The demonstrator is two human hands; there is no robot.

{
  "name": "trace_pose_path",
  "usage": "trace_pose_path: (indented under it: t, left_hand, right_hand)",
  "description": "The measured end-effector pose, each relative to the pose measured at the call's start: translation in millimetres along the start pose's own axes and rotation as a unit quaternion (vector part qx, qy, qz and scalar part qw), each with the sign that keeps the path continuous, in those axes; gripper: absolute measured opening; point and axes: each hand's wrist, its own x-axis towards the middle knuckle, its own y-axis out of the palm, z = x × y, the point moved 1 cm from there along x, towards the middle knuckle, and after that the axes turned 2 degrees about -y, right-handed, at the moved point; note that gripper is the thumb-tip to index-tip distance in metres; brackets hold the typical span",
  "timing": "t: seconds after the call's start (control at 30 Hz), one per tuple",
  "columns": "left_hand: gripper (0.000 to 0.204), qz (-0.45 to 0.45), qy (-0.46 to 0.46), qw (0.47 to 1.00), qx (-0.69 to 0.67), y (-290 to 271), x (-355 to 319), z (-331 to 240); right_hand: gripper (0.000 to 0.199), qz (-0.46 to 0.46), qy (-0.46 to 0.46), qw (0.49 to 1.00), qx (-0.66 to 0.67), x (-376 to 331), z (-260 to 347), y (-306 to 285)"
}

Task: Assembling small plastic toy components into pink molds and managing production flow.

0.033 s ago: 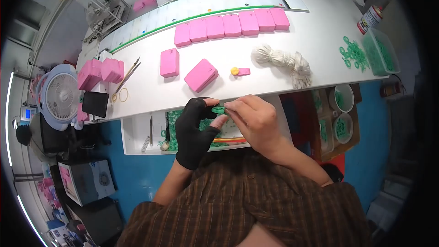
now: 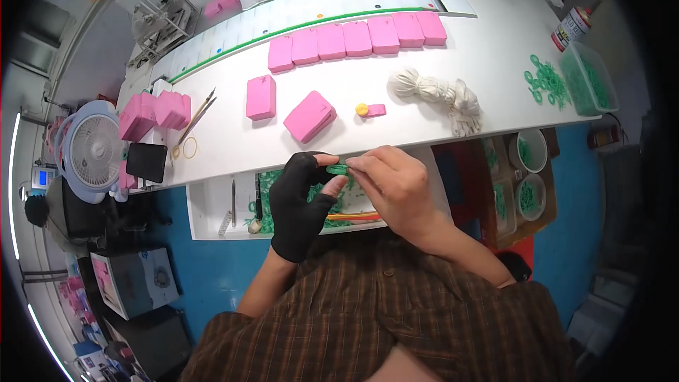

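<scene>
Both hands' fingers [image 2: 338,185] pinch green piece [image 2: 339,168], seemingly lying left-right

Your left hand [image 2: 300,205] wears a black glove; your right hand [image 2: 396,187] is bare, and both pinch a green ring [image 2: 338,168]. Your shirt [image 2: 396,311] is brown plaid. Beyond the ring, pink blocks [image 2: 357,39] line the white table [image 2: 495,64].

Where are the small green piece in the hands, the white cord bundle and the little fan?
green piece [image 2: 338,168], head view, its middle between the fingertips
white cord bundle [image 2: 437,94], head view, its twisted middle
fan [image 2: 90,150], head view, grille centre
</scene>
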Motion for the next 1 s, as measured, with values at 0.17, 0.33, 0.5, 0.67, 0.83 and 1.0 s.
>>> trace_pose_path:
  t: [0.17, 0.33, 0.5, 0.67, 0.83, 1.0]
  left_hand:
    - [0.015, 0.045, -0.097, 0.987, -0.118, -5, 2, 6]
    - [0.012, 0.05, -0.105, 0.968, -0.222, -1, 4, 15]
    - [0.011, 0.058, -0.113, 0.958, -0.257, 2, 6, 21]
    - [0.014, 0.086, -0.111, 0.955, -0.262, 1, 6, 23]
    - [0.015, 0.088, -0.115, 0.949, -0.28, 2, 6, 21]
    - [0.016, 0.091, -0.111, 0.948, -0.283, 3, 6, 26]
  right_hand:
    - [0.013, -0.002, 0.039, 0.998, 0.059, 5, 8, -8]
    - [0.011, -0.014, 0.057, 0.993, 0.099, 6, 10, -9]
    - [0.01, -0.023, 0.048, 0.993, 0.103, 6, 12, -10]
    - [0.011, -0.029, 0.042, 0.993, 0.103, 6, 12, -10]
    - [0.011, -0.027, 0.039, 0.993, 0.107, 5, 14, -10]
    - [0.01, -0.031, 0.043, 0.993, 0.107, 4, 13, -10]
